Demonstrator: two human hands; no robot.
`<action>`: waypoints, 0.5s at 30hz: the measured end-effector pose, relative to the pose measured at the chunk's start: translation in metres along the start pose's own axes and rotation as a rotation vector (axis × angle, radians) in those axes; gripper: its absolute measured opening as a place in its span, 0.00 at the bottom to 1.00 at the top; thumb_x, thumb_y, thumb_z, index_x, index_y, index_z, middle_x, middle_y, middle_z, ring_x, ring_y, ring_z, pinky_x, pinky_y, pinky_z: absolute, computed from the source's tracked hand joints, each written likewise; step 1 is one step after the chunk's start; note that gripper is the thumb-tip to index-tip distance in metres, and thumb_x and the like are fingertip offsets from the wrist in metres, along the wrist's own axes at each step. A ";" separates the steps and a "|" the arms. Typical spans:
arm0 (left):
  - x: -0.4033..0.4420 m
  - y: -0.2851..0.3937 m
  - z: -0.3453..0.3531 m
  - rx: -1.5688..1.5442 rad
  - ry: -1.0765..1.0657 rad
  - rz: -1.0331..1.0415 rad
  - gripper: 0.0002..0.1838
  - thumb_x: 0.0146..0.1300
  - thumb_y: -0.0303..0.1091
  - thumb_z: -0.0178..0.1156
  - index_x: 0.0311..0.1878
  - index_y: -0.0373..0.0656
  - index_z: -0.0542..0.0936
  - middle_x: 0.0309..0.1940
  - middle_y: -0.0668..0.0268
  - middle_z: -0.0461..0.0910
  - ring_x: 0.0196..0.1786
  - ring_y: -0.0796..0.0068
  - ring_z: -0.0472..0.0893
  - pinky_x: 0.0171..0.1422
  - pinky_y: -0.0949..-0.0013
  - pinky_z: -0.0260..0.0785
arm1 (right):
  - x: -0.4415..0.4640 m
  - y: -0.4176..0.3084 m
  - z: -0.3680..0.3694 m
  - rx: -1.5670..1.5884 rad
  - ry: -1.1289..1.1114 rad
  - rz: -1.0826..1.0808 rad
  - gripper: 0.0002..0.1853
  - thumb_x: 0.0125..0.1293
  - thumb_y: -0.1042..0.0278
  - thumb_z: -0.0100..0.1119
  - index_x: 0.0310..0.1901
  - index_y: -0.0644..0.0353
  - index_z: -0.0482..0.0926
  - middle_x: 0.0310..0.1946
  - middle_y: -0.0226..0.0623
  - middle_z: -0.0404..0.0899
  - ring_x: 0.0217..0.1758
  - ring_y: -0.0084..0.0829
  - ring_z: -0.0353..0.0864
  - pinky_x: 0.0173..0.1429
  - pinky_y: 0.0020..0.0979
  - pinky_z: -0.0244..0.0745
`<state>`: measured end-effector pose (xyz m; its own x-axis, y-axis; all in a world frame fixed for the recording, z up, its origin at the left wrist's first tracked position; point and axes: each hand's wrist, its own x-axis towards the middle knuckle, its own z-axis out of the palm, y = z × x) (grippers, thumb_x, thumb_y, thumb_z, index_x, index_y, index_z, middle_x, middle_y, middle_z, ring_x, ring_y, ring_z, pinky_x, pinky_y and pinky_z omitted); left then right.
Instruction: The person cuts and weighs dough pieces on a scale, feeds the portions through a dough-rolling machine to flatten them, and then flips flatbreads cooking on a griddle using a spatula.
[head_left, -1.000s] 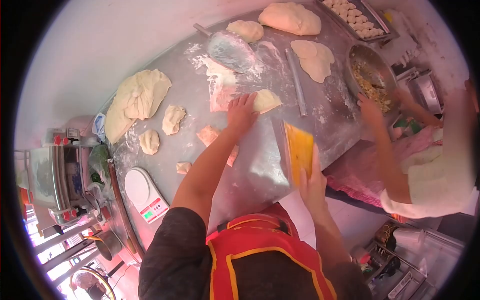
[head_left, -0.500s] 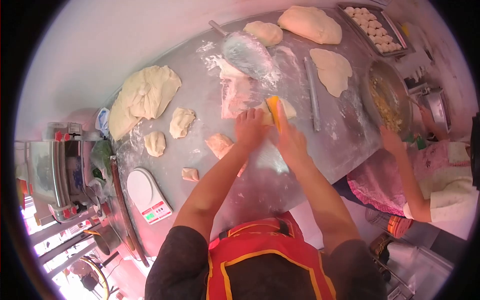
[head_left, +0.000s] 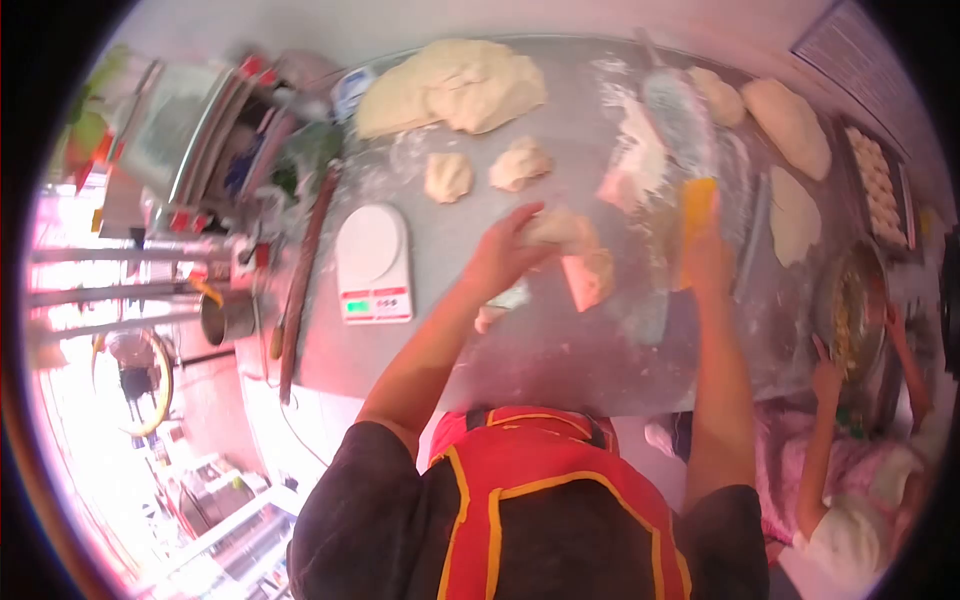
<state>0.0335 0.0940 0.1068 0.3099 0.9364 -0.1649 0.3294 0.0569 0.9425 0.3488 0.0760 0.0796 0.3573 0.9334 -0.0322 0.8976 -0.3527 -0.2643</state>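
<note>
A: Nearest you, bottom centre: your red apron (head_left: 560, 485). Beyond it, a small scrap of dough (head_left: 488, 319). Your hands?

B: Left hand (head_left: 503, 250), mid-frame: thumb and fingers closed around a pale piece of dough (head_left: 560, 232). Right hand (head_left: 708, 260), right of centre: wrapped on a yellow scraper (head_left: 699, 205), blade edge too blurred to read.

A: Trouble there?

B: Possibly. Your held dough overlaps a pinkish piece (head_left: 589, 280); touching or not, I can't tell. If both are tacky, they could cling together. Should your left fingers stray under the scraper, you could nick them.

A: Left of centre, your scale (head_left: 371, 245), beside your forearm. A careless elbow could jog it, I'd judge.

B: Farther up, two lumps (head_left: 448, 177) (head_left: 521, 164). Flour (head_left: 640, 150) lies upper right, away from your held dough; sticking to the bare steel seems likelier for that.

A: Farthest, top: the big dough mass (head_left: 455, 90), and the scoop (head_left: 678, 110).
</note>
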 end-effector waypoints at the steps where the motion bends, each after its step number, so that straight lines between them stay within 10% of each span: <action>1: -0.014 -0.013 -0.029 0.042 0.110 -0.039 0.27 0.56 0.33 0.64 0.59 0.39 0.72 0.47 0.58 0.80 0.45 0.72 0.80 0.48 0.69 0.72 | 0.002 0.004 0.004 -0.018 0.032 -0.043 0.40 0.63 0.69 0.49 0.73 0.46 0.40 0.27 0.54 0.79 0.32 0.58 0.78 0.36 0.52 0.70; 5: -0.064 -0.061 -0.125 0.268 0.613 -0.098 0.25 0.54 0.33 0.64 0.56 0.38 0.75 0.45 0.57 0.80 0.40 0.68 0.82 0.46 0.67 0.72 | 0.001 0.008 0.007 -0.011 0.060 -0.024 0.40 0.62 0.73 0.47 0.73 0.39 0.43 0.29 0.55 0.78 0.30 0.57 0.77 0.35 0.50 0.69; 10: -0.081 -0.125 -0.183 0.811 0.489 -0.206 0.43 0.48 0.53 0.69 0.63 0.39 0.68 0.64 0.47 0.63 0.70 0.46 0.56 0.71 0.53 0.49 | -0.046 -0.015 -0.025 0.220 0.268 -0.182 0.37 0.63 0.72 0.48 0.73 0.41 0.46 0.35 0.55 0.80 0.36 0.57 0.78 0.41 0.49 0.71; 15: -0.091 -0.103 -0.164 0.886 0.587 0.104 0.35 0.52 0.49 0.66 0.60 0.40 0.71 0.61 0.49 0.66 0.63 0.45 0.65 0.67 0.53 0.57 | -0.139 -0.093 -0.089 0.258 0.011 -0.009 0.35 0.65 0.72 0.46 0.73 0.45 0.47 0.43 0.57 0.78 0.40 0.57 0.79 0.41 0.46 0.72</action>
<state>-0.1750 0.0599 0.0722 -0.0265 0.9560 0.2921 0.9300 -0.0836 0.3579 0.2380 -0.0270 0.1945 0.3538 0.9351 -0.0193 0.8056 -0.3151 -0.5018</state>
